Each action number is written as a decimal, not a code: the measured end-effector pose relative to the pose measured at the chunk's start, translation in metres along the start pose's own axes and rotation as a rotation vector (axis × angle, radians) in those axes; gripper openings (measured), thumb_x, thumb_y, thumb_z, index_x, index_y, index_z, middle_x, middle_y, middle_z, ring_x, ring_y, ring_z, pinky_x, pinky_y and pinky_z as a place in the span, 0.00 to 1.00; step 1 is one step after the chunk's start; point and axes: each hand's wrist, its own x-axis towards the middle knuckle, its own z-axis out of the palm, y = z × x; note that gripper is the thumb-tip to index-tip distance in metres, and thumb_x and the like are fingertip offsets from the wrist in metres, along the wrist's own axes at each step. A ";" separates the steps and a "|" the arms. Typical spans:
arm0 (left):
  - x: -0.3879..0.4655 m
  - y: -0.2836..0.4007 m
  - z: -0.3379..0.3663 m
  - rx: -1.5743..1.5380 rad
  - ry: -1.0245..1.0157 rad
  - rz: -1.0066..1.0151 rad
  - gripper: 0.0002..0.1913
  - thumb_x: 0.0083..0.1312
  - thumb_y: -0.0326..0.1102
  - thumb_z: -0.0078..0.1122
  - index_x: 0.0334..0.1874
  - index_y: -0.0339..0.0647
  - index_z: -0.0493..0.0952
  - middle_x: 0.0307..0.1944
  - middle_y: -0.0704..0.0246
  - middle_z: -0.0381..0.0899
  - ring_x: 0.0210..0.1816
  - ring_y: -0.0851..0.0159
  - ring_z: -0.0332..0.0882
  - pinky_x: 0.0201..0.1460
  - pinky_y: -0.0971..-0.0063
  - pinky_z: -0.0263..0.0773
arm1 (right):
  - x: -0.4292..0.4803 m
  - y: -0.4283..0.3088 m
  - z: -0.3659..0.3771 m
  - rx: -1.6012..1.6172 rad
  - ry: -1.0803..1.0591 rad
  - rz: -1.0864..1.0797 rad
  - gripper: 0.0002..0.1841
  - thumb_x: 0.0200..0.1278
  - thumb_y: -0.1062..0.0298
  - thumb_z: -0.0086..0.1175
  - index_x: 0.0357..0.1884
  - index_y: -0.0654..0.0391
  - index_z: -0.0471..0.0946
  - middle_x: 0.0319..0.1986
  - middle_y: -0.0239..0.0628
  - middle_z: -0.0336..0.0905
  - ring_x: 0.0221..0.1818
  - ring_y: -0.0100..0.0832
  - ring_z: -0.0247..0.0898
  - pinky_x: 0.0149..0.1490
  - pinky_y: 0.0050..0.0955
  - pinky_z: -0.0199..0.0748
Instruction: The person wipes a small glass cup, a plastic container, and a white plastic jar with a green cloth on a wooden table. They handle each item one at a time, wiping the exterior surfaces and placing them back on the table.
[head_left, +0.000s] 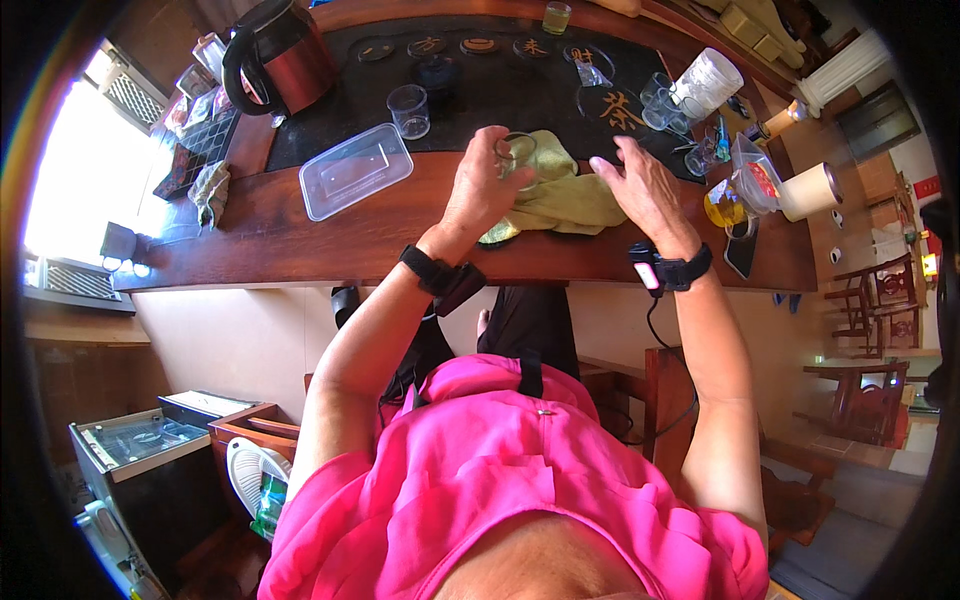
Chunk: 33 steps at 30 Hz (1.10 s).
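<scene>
My left hand (486, 174) holds a small clear glass cup (519, 154) between thumb and fingers, over the left part of a yellow-green cloth (566, 201). The cloth lies crumpled at the front of the wooden table. To its right my right hand (643, 180) hovers with fingers apart, holding nothing. Left of my left hand, a clear plastic container lid or shallow box (355, 172) lies near a clear cup (409, 111) that stands on the black tea mat (487, 97).
A red and black kettle (281, 60) stands back left. Several small glasses (661, 105) stand beside a white cylindrical container (706, 81) at right. A yellow-liquid container (724, 204), a cream canister (811, 193) and a phone (741, 251) are near the right edge.
</scene>
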 end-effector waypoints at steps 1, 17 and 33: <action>0.000 -0.002 -0.001 -0.142 0.020 -0.031 0.33 0.65 0.29 0.76 0.70 0.35 0.69 0.52 0.63 0.80 0.55 0.65 0.81 0.57 0.69 0.80 | -0.002 0.008 -0.001 -0.114 -0.098 0.107 0.29 0.71 0.47 0.64 0.65 0.56 0.76 0.49 0.53 0.87 0.46 0.54 0.85 0.52 0.49 0.82; -0.021 0.032 -0.011 -0.893 0.025 -0.369 0.25 0.80 0.39 0.61 0.70 0.32 0.67 0.60 0.62 0.77 0.58 0.65 0.78 0.57 0.69 0.79 | -0.021 -0.105 0.049 0.732 0.407 -0.271 0.11 0.76 0.67 0.62 0.54 0.59 0.78 0.52 0.41 0.78 0.58 0.36 0.75 0.63 0.34 0.74; -0.019 0.021 -0.003 -0.286 0.075 -0.083 0.31 0.73 0.35 0.71 0.72 0.32 0.67 0.60 0.59 0.79 0.59 0.64 0.82 0.61 0.66 0.80 | -0.017 -0.098 0.054 1.008 0.341 0.013 0.11 0.83 0.64 0.54 0.57 0.59 0.79 0.46 0.32 0.83 0.48 0.22 0.75 0.55 0.27 0.76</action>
